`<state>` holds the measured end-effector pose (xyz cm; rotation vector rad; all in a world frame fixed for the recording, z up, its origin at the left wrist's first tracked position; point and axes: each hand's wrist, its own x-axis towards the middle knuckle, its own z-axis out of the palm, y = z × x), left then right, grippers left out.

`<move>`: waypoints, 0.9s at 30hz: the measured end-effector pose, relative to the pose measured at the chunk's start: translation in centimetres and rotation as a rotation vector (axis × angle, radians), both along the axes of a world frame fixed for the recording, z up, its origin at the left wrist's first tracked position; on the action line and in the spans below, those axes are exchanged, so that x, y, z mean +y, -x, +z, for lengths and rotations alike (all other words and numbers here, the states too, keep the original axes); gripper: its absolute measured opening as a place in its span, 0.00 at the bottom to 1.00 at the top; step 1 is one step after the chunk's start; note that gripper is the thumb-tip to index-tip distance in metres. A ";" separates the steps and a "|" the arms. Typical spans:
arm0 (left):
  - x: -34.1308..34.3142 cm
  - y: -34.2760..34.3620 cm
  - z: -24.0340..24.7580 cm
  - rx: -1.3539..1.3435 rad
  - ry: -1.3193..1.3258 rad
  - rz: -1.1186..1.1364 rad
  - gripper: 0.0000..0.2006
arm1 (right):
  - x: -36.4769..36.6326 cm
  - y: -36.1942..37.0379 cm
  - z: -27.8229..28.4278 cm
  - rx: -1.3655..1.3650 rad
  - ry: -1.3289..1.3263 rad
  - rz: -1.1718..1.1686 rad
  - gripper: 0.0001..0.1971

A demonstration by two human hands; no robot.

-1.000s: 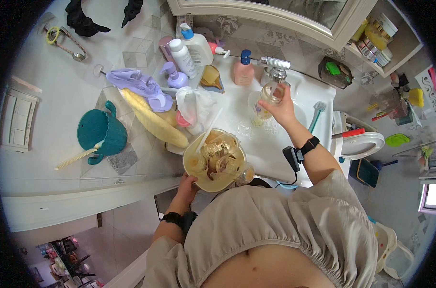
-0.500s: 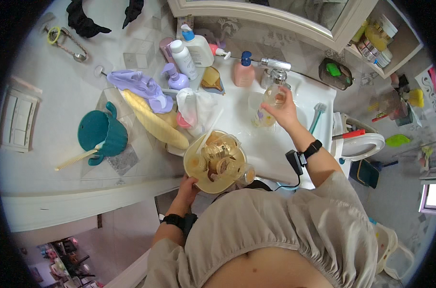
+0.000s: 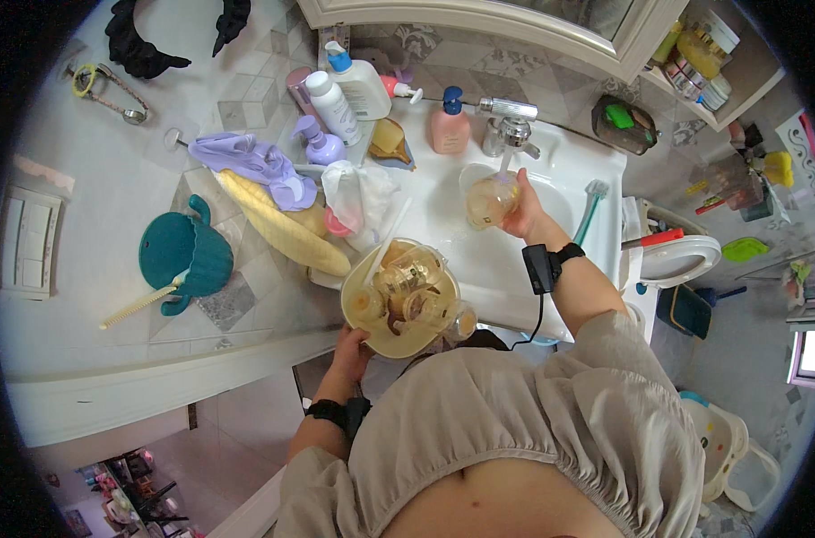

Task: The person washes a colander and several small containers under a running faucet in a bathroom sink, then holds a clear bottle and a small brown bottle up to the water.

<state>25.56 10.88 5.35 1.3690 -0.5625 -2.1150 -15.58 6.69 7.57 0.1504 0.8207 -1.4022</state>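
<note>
My right hand (image 3: 522,208) is wrapped around a clear, amber-tinted bottle (image 3: 490,202), held over the white sink (image 3: 551,260). Water appears to run into it from the chrome faucet (image 3: 514,134). A frosted cup (image 3: 472,176) shows partly behind the bottle. Low at the counter's front edge, my left hand (image 3: 351,351) grips the rim of a cream basin (image 3: 398,345). Inside the basin lie several clear amber-tinted containers (image 3: 416,273) and a white stick-like handle (image 3: 391,235). The fingers under the basin are hidden.
A peach pump bottle (image 3: 450,125) stands left of the faucet, and a teal toothbrush (image 3: 590,213) lies on the sink's right rim. Purple gloves (image 3: 255,166) and a yellow cloth (image 3: 277,224) hang at the left. A dark soap dish (image 3: 624,125) sits at the back right.
My right hand has turned and shifted slightly, tilting the bottle lower under the faucet in front of the frosted cup. My left hand keeps its grip on the basin.
</note>
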 end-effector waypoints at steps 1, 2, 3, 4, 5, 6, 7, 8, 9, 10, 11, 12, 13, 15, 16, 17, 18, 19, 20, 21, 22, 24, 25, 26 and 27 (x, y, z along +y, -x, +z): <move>0.0 0.0 0.0 -0.002 -0.001 0.000 0.23 | 0.0 -0.4 0.5 -0.005 -0.002 -0.001 0.34; 0.0 0.0 0.1 -0.019 -0.006 -0.005 0.23 | 0.0 -0.6 1.1 -0.007 -0.003 0.000 0.34; 0.0 -0.1 0.1 -0.036 -0.010 -0.010 0.23 | 0.0 -0.8 1.8 -0.018 -0.016 -0.050 0.35; 0.0 -0.2 -0.3 -0.036 -0.008 -0.010 0.23 | -0.1 -0.9 2.5 -0.028 -0.027 -0.102 0.36; 0.1 -0.4 -0.9 -0.010 -0.005 -0.001 0.23 | -0.4 -0.8 2.4 -0.027 -0.025 -0.101 0.36; 0.1 -0.7 -1.4 0.016 -0.001 0.010 0.23 | -0.9 -0.5 2.3 -0.015 -0.030 -0.117 0.36; 0.0 -0.4 -0.9 0.017 0.000 0.007 0.23 | -1.3 0.0 2.2 -0.002 -0.036 -0.137 0.37; 0.0 -0.2 -0.5 0.008 0.002 -0.015 0.23 | -1.5 0.5 2.1 -0.001 -0.035 -0.139 0.37; 0.0 0.1 0.0 -0.002 0.003 -0.037 0.23 | -1.8 0.9 2.0 -0.012 0.012 -0.142 0.37; 0.0 0.2 0.5 -0.005 0.003 -0.035 0.23 | -2.0 1.1 1.8 -0.025 0.058 -0.143 0.37; 0.1 0.4 0.9 -0.034 -0.017 -0.017 0.23 | -2.3 1.3 1.6 -0.029 0.058 -0.142 0.37; 0.1 0.5 1.1 -0.062 -0.038 0.000 0.23 | -2.7 1.5 1.4 0.003 0.061 -0.161 0.38; 0.1 0.3 0.9 -0.065 -0.037 0.001 0.23 | -3.0 1.8 1.2 0.036 0.065 -0.180 0.38; 0.1 -0.2 0.2 0.041 0.008 -0.044 0.23 | -3.9 2.5 0.1 0.105 0.009 -0.177 0.39; 0.1 -0.2 0.0 0.039 0.008 -0.043 0.23 | -4.2 2.5 -0.2 0.177 -0.048 -0.172 0.40; 0.0 -0.2 -0.1 0.040 0.011 -0.043 0.23 | -4.3 2.5 -0.5 0.176 -0.048 -0.171 0.40; 0.0 -0.2 -0.2 0.041 0.015 -0.043 0.24 | -4.2 2.6 -0.8 0.110 0.038 -0.129 0.40; 0.0 -0.2 -0.1 0.040 0.016 -0.043 0.24 | -4.1 2.5 -0.8 0.045 0.124 -0.087 0.40; 0.0 -0.2 -0.1 0.025 0.010 -0.039 0.24 | -4.0 2.4 -0.8 0.045 0.125 -0.087 0.40; 0.0 -0.1 -0.1 0.011 0.004 -0.036 0.24 | -3.8 2.3 -0.8 0.030 0.157 -0.022 0.39; 0.0 0.0 0.0 0.012 0.005 -0.037 0.24 | -3.5 2.0 -0.8 0.016 0.188 0.043 0.38; 0.2 -0.2 0.3 -0.042 -0.002 0.013 0.24 | -2.5 -0.3 2.4 -0.054 0.180 0.055 0.37; 0.2 0.2 0.9 -0.041 -0.001 0.010 0.24 | -1.8 -0.8 3.7 -0.118 0.171 0.052 0.36; 0.2 0.7 1.6 -0.062 -0.018 0.014 0.24 | -1.5 -0.5 3.5 -0.117 0.171 0.049 0.36; 0.2 1.0 2.0 -0.083 -0.035 0.018 0.24 | -1.1 -0.1 3.1 -0.116 0.268 0.085 0.36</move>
